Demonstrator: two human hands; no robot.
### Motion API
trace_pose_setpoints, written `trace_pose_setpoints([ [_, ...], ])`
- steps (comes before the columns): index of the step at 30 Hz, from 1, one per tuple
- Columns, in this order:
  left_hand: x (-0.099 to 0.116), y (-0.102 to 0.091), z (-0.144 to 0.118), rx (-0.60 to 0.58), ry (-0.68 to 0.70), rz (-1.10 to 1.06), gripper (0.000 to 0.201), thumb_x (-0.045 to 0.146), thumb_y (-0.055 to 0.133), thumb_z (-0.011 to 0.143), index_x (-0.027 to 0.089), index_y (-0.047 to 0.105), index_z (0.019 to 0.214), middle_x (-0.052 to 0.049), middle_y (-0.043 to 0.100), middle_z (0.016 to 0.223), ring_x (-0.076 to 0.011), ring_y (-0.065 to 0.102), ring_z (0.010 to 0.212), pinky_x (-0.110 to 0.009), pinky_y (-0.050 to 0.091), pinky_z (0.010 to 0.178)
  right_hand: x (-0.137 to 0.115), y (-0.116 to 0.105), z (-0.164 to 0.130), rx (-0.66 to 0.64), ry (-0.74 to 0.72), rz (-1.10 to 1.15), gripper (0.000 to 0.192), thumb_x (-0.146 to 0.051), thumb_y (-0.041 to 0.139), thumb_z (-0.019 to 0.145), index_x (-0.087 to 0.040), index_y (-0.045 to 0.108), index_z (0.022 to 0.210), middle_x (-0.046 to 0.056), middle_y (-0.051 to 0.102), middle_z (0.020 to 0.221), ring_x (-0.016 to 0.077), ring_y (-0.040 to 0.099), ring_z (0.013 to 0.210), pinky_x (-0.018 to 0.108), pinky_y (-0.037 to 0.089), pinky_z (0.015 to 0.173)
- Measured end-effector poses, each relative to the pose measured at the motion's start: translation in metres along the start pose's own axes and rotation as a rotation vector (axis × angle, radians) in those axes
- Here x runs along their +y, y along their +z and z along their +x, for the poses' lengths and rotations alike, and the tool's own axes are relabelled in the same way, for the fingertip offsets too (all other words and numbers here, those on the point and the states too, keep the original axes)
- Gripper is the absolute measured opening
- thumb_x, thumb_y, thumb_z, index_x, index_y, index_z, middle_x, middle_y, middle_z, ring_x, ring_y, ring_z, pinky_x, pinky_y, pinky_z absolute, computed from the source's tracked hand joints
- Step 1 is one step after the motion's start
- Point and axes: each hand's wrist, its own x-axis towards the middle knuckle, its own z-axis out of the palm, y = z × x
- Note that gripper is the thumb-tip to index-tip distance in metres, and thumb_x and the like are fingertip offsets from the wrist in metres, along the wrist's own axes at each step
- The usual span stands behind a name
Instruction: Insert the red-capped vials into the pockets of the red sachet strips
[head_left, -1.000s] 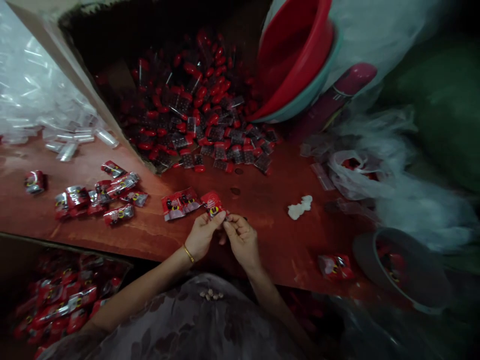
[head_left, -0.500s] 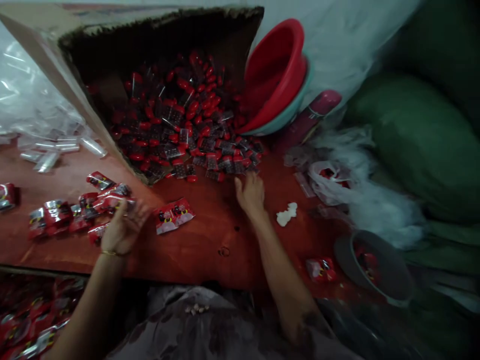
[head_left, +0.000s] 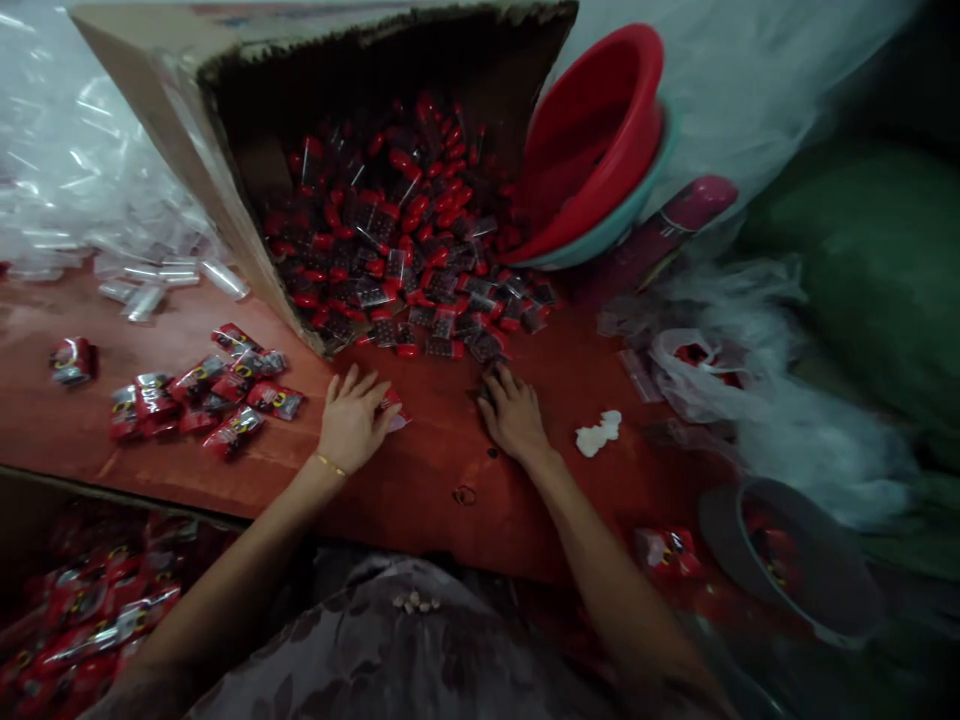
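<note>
the step in hand looks like fetching: the left hand [head_left: 351, 420] lies flat on the red table [head_left: 420, 470], fingers spread wide over a red packet [head_left: 393, 408] that peeks out at the fingertips, pressing on it rather than gripping. the right hand [head_left: 514, 412] reaches for the near edge of the heap of small clear tubes with red caps [head_left: 405, 250] spilling out of a tipped cardboard box [head_left: 180, 130]; its fingers are loosely curled with the tips at one tube [head_left: 489, 350], and i cannot tell whether they have closed on it.

judging from this, the next move calls for the right fingertips to pinch a single tube free of the heap without dragging its neighbours along, and for the left to lift the packet by an edge, since it lies flat under the palm.

counts: one packet under the left hand, and about eight filled packets in a loose cluster [head_left: 202, 395] to the left, with one more [head_left: 71, 360] lying well apart from them. the tubes are too many to count (dozens at least). two bowls [head_left: 600, 130], red nested in teal, lean beside the box. one white scrap [head_left: 598, 432] lies just right of the right hand, and one grey bowl [head_left: 795, 560] sits at the table's right corner.
</note>
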Motion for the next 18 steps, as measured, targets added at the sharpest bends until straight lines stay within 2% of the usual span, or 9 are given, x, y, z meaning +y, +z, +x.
trace_pose_setpoints([
  [3,-0.003,0.009,0.002,-0.114,0.103,0.317,0.03,0.036,0.06,0.075,0.025,0.067,0.102,-0.01,0.057,0.125,-0.034,0.033,0.13,-0.054,0.018,0.105,-0.014,-0.004,-0.019,-0.018,-0.081,0.028,0.05,-0.043,0.038,0.089,-0.017,0.044,0.131,0.012,0.036,0.142,0.0322,0.035,0.124,0.053,0.029,0.1],
  [6,-0.005,0.012,0.001,-0.14,0.115,0.422,0.027,0.035,0.054,0.079,0.026,0.068,0.101,-0.009,0.058,0.124,-0.0347,0.032,0.13,-0.055,0.019,0.104,-0.025,-0.007,-0.032,0.017,-0.097,0.062,0.051,-0.044,0.041,0.087,-0.016,0.045,0.129,0.014,0.037,0.141,0.0317,0.029,0.129,0.055,0.024,0.103],
  [9,-0.007,0.015,-0.003,-0.121,0.108,0.423,0.025,0.032,0.05,0.082,0.029,0.07,0.097,-0.006,0.061,0.12,-0.0333,0.033,0.13,-0.054,0.018,0.104,-0.038,-0.01,-0.039,0.096,-0.081,0.121,0.046,-0.041,0.042,0.087,-0.014,0.052,0.122,0.016,0.04,0.138,0.0311,0.026,0.132,0.056,0.021,0.105],
  [14,-0.007,0.019,0.001,-0.074,0.093,0.361,0.023,0.033,0.051,0.081,0.031,0.071,0.092,-0.003,0.063,0.118,-0.0318,0.036,0.128,-0.053,0.019,0.104,-0.07,-0.021,-0.043,0.248,-0.091,0.299,0.03,-0.032,0.045,0.087,-0.016,0.061,0.107,0.013,0.052,0.128,0.0279,0.035,0.128,0.054,0.022,0.105],
  [18,0.004,0.015,0.008,-0.006,0.052,0.294,0.025,0.035,0.052,0.08,0.027,0.071,0.093,-0.007,0.062,0.12,-0.0336,0.038,0.126,-0.054,0.021,0.103,-0.09,-0.028,-0.042,0.279,-0.014,0.533,0.026,-0.03,0.046,0.087,-0.018,0.063,0.102,0.01,0.064,0.112,0.0244,0.054,0.109,0.044,0.037,0.097],
])
